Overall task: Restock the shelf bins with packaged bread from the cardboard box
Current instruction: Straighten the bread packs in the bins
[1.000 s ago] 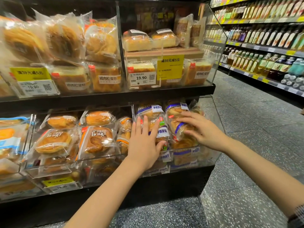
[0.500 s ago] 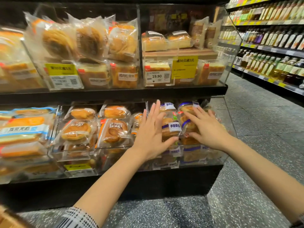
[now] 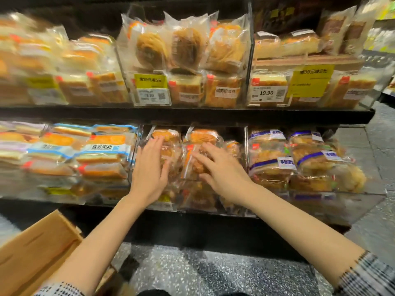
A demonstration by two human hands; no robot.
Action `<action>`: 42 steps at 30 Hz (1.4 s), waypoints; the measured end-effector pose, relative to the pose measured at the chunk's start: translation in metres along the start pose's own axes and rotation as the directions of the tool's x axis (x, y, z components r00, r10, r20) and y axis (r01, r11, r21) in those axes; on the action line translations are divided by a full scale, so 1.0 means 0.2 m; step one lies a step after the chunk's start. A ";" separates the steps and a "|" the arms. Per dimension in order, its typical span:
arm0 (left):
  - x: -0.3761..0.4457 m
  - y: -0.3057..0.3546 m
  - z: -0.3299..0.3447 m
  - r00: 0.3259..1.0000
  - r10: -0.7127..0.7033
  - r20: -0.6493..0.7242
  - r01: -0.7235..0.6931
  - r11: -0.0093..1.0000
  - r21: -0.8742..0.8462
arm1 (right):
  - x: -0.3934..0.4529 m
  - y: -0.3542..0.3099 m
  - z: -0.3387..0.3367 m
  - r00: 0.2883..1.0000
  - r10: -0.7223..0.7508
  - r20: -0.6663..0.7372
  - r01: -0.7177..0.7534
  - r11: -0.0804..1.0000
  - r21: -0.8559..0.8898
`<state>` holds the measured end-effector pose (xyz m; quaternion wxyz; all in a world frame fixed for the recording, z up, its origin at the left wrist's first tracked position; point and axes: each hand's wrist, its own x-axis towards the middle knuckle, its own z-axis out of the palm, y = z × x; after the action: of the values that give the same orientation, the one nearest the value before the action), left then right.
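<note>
Glistening clear-wrapped golden bread packs (image 3: 198, 161)

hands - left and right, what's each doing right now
Left hand: open, flat on a bread packet.
Right hand: open, fingers spread on another bread packet.

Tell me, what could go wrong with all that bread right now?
The left hand and right hand press flat on soft packets in the middle bin, so pushing harder might squash the bread. That bin looks heaped above its clear front, so a packet could slide out. The cardboard box sits close by the person, easy to bump.
</note>
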<state>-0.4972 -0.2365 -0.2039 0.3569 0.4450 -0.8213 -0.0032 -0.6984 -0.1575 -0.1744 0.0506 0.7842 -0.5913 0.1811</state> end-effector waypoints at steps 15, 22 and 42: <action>-0.05 -0.18 0.06 0.985 0.034 0.171 -0.060 0.987 0.149 | 0.17 -0.02 0.21 0.990 0.139 0.000 -0.137 0.981 -0.140; -0.04 -0.23 -0.09 0.986 0.129 0.103 -0.137 0.987 0.083 | 0.28 -0.18 0.12 0.990 0.116 -0.083 -0.120 0.991 -0.052; -0.23 -0.93 -0.49 0.987 -0.112 -0.114 0.098 0.988 -0.119 | 1.01 -0.82 0.43 0.987 -0.093 0.127 0.105 0.990 -0.091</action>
<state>-0.2883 -0.2849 -0.2170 0.4297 0.4661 -0.7723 -0.0418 -0.4770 -0.3188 -0.1621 0.0612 0.8190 -0.5616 0.1009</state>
